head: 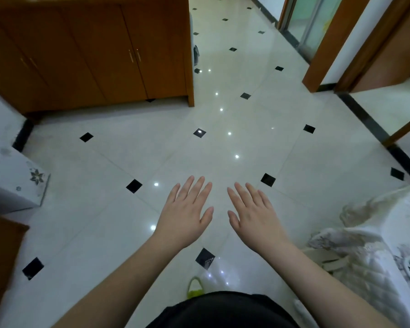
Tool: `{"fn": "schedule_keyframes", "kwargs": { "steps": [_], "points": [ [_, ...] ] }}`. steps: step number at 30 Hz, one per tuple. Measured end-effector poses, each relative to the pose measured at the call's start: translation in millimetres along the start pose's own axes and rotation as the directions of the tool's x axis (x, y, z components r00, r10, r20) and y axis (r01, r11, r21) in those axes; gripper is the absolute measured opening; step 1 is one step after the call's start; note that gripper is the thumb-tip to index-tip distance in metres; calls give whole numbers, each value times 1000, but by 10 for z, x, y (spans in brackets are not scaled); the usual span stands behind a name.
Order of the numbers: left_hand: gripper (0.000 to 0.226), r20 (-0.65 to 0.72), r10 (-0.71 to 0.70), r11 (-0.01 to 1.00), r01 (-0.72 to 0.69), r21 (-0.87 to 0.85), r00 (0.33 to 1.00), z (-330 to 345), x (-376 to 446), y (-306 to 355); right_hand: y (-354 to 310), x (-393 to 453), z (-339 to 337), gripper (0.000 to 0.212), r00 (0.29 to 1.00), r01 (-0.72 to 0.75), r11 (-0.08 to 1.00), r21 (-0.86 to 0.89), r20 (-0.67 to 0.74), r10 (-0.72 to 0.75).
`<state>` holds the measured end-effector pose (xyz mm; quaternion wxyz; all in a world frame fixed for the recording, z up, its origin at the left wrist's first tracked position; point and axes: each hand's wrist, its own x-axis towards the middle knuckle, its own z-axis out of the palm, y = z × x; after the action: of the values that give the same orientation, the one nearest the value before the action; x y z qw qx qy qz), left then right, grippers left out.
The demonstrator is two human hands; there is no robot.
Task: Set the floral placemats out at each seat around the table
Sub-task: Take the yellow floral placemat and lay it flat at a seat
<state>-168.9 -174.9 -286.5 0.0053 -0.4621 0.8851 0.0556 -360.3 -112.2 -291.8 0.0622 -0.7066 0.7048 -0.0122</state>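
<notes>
Soft, dim indoor light with a greenish-grey cast fills the room, and small bright pinpoints of overhead lamps glare off the glossy tiled floor (223,143), strung from its far end toward the near edge. A paler sheen spreads over the tiles at the far right, near the glazed door (313,22). Shadows are faint and diffuse. The wide-angle lens bends the wooden cabinet (88,50) and door frames outward at the edges, and the left and lower-right margins are smeared with blur.
</notes>
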Motion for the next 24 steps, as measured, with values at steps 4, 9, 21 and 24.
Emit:
{"fn": "schedule_keyframes", "kwargs": {
  "steps": [4,9,21,24],
  "points": [
    [65,23,68,998,-67,-15,997,-45,550,-164,97,334,-172,58,996,-82,997,-11,-22,82],
    [71,19,184,983,-183,-24,983,-88,1244,-28,533,600,-258,58,976,-216,975,-44,-34,214],
    [64,85,425,904,-427,6,901,-63,3011,1104,2175,1052,-360,60,871,-479,877,48,-99,481],
    [65,84,464,883,-468,29,882,-137,3458,1370,2599,1126,-370,61,860,-503,862,64,-63,506]
  ]
}}
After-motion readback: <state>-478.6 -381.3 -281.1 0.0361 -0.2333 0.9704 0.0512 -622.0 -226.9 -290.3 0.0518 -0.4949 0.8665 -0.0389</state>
